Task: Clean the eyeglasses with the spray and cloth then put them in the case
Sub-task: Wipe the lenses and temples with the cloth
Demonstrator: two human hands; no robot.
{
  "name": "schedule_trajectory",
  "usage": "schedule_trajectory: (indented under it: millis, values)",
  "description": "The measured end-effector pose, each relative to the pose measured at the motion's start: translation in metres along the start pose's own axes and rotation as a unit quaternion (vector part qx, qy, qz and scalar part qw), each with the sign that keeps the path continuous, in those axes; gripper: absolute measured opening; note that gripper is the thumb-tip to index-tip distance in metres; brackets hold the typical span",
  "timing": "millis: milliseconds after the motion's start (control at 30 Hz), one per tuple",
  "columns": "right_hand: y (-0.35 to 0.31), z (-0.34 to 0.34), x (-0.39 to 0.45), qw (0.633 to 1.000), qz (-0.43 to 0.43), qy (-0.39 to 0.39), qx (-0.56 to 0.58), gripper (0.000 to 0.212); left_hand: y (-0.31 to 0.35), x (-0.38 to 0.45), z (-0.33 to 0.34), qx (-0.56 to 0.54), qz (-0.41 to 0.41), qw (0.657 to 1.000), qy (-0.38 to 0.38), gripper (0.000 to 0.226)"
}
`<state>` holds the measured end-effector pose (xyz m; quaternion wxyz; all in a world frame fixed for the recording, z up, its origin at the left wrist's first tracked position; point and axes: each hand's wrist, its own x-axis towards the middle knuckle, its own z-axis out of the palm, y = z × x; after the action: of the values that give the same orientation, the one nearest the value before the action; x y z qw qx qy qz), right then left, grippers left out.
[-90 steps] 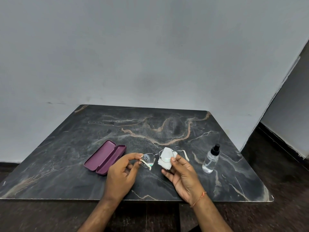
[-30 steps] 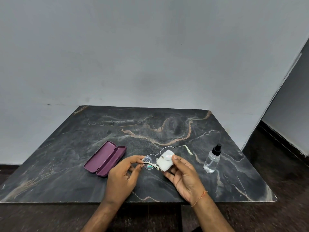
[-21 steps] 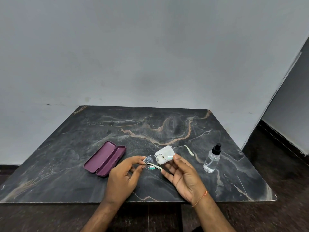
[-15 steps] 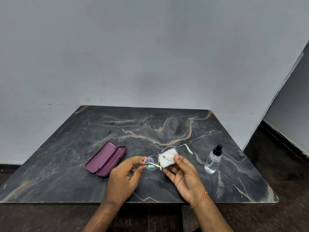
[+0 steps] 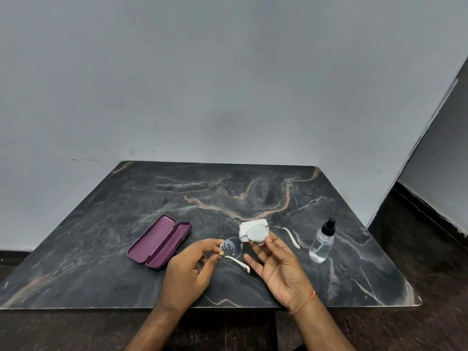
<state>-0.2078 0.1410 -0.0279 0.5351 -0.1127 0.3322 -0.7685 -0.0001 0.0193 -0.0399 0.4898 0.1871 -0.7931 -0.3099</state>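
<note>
The eyeglasses (image 5: 231, 248) have clear lenses and white temples and are held above the dark marble table (image 5: 101, 249). Droplets dot the left lens. My left hand (image 5: 188, 271) pinches the frame at the left lens's outer corner. The white cloth (image 5: 244, 228) sits behind the right lens. My right hand (image 5: 278, 267) has its thumb on that lens's lower edge, pressing lens and cloth together, with the other fingers spread below. The open purple case (image 5: 159, 241) lies to the left. The clear spray bottle (image 5: 321, 243) with a black cap stands upright to the right.
A grey wall rises behind the table's far edge. Dark floor lies past the table's right edge and near edge.
The cloth has shifted from the front of the right lens to behind it, and the lens shows bare. My right fingers have spread. My left hand keeps its pinch.
</note>
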Motion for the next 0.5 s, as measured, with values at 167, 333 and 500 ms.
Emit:
schedule_trajectory:
  millis: [167,333,500]
  values:
    - [-0.0018,0.0007,-0.0032,1.000,0.011,-0.027,-0.002,0.041,-0.0006,-0.0002,0.0010,0.008,0.007,1.000,-0.006,0.028]
    - [-0.0026,0.0013,-0.0048,0.999,0.017,-0.033,0.015,0.030,-0.0030,0.0000,0.0023,0.003,-0.005,1.000,-0.002,0.038]
    - [-0.0032,0.0021,-0.0054,0.999,0.014,-0.034,0.019,0.030,-0.0036,-0.0009,0.0033,0.005,-0.004,1.000,-0.006,0.033]
